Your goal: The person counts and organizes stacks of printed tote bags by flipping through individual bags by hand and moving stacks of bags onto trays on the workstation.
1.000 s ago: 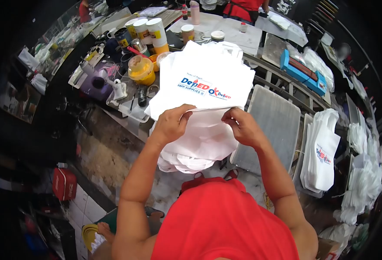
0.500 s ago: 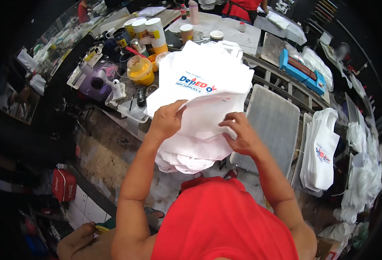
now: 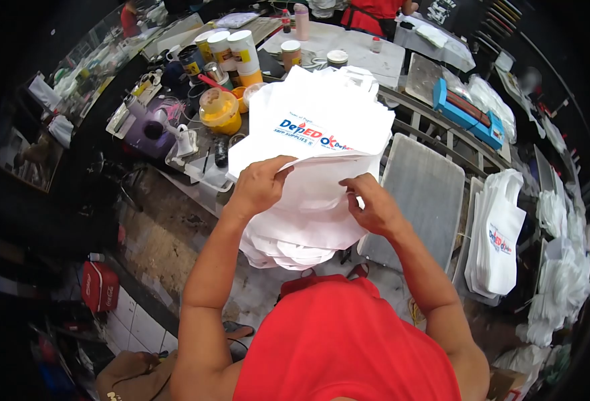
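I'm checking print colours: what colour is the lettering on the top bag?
The lettering is blue and red; the head view shows it best.

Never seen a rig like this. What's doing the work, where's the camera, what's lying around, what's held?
There's no robot: it's a person's two bare hands. The camera sits on their head, looking forward and down, so their own red shirt shows at the bottom.

In front is a pile of white bags, the top one printed. The left hand pinches its near edge. The right hand is curled close by; whether it grips anything is unclear.

Left of the pile stands a yellow tub; beyond, a white table holds a pink bottle.
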`<state>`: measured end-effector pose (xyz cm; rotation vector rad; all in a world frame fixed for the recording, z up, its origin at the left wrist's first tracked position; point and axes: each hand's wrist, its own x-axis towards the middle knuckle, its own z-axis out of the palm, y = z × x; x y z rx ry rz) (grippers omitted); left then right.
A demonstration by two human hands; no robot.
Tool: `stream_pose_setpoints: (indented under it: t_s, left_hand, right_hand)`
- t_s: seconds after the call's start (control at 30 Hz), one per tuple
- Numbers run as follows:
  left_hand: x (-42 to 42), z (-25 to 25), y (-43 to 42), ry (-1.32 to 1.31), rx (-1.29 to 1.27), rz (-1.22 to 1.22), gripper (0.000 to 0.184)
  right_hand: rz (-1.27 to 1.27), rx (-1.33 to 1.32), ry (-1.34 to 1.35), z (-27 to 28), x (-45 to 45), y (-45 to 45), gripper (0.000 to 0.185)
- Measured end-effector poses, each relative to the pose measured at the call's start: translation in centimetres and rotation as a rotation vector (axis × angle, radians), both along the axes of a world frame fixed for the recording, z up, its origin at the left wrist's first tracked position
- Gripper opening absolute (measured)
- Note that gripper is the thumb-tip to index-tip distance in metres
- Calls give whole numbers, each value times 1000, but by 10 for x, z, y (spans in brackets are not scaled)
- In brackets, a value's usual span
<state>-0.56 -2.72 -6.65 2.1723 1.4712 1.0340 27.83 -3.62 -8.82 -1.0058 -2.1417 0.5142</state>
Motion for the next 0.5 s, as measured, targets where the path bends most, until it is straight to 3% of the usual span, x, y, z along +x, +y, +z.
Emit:
stream_pose_setpoints:
  t_s: [0.17,0.23,0.37,0.5]
  left_hand:
    - [-2,4,0,13,23,-22,25]
    - [-2,0,1,26,6,-33,26]
    - [5,2,-6,85,76,-72,26]
    - [0,-7,0,147,83,-81,31]
  right_hand:
    - [149,85,-96,0,10,9,19]
    - [67,-254,-5,11,11,10,12]
    - [58,-241,135,8,14,18,11]
    - [-6,-144,352,10,6,7,25]
